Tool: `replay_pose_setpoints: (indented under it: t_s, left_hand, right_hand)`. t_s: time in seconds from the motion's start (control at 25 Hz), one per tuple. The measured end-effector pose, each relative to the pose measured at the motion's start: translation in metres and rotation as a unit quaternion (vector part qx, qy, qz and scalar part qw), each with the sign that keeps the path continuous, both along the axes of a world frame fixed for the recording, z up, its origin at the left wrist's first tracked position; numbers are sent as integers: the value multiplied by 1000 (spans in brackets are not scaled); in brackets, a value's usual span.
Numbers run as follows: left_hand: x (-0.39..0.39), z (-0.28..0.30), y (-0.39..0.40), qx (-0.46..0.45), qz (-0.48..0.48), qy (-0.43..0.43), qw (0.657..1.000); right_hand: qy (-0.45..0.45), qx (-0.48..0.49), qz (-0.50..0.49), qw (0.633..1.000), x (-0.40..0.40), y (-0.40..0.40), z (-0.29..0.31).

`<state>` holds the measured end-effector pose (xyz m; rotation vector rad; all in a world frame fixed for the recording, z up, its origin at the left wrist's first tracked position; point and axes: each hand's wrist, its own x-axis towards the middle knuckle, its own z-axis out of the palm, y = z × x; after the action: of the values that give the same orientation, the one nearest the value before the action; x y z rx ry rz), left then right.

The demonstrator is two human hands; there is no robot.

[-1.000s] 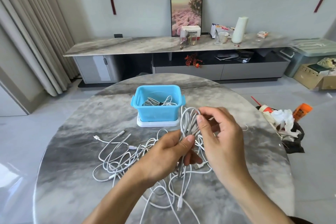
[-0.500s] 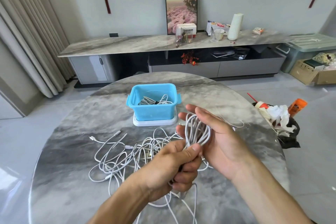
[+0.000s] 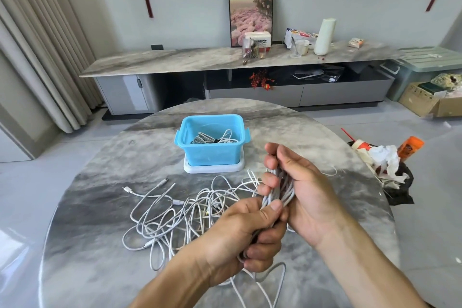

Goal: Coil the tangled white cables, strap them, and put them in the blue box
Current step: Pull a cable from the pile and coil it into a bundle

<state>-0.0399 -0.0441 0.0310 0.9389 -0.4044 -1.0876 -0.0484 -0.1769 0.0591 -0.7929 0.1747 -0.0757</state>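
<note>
Cable loops, gathered into a white coiled bundle (image 3: 278, 189), sit between both my hands above the marble surface (image 3: 105, 182). My left hand (image 3: 246, 237) grips the bundle's lower end, thumb pressed over the strands and fingers curled beneath. My right hand (image 3: 300, 195) wraps around the upper part, fingers closed over the loops. Left of my left hand lies the tangled heap of white cables (image 3: 180, 217). Beyond both hands stands the blue box (image 3: 212, 155), already holding coiled cables.

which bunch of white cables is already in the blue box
The small coiled bundle inside the blue box. The others are the coil gripped by both hands and the loose tangle on the table.
</note>
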Motion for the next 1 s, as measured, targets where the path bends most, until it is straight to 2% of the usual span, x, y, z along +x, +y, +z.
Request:
replay_pose_setpoints:
  t_s: [0.12,0.32,0.48,0.56,0.6,0.64,0.72,0.76,0.84,0.88,0.92,1.0]
  left_hand:
    - [-5,-4,-4,32,5,-34,999]
    - [-4,-6,-7,123,-4,-172,977]
    - [0,0,2,142,-32,-181,973]
    - [-6,1,-1,138,-9,-158,978]
    - [-9,-2,-4,153,23,-182,971]
    - [-10,-8,-8,179,69,-258,947]
    - [-13,-21,-15,244,151,-470,835]
    - [-15,-24,-21,261,180,-539,780]
    - [-17,-25,-26,273,224,-596,721]
    - [-18,-24,-28,271,237,-602,713]
    - [-19,-24,-29,258,243,-594,722]
    - [-19,-24,-29,226,239,-538,776]
  right_hand:
    - [54,-34,-45,997,0,1,-1]
    - [99,-86,-71,989,-3,2,-3]
    - [107,-127,-68,984,-5,8,0]
    - [122,-112,-76,983,-2,7,1]
    - [133,-108,-94,981,0,7,0]
    - [142,-103,-123,977,2,5,-2]
    - [161,-79,-194,964,8,3,-8]
    - [171,-68,-227,956,10,-1,-10]
    - [174,-51,-258,949,14,-4,-12]
    - [167,-44,-262,950,16,-5,-12]
    - [158,-42,-263,951,17,-7,-12]
    - [139,-58,-247,957,19,-9,-14]
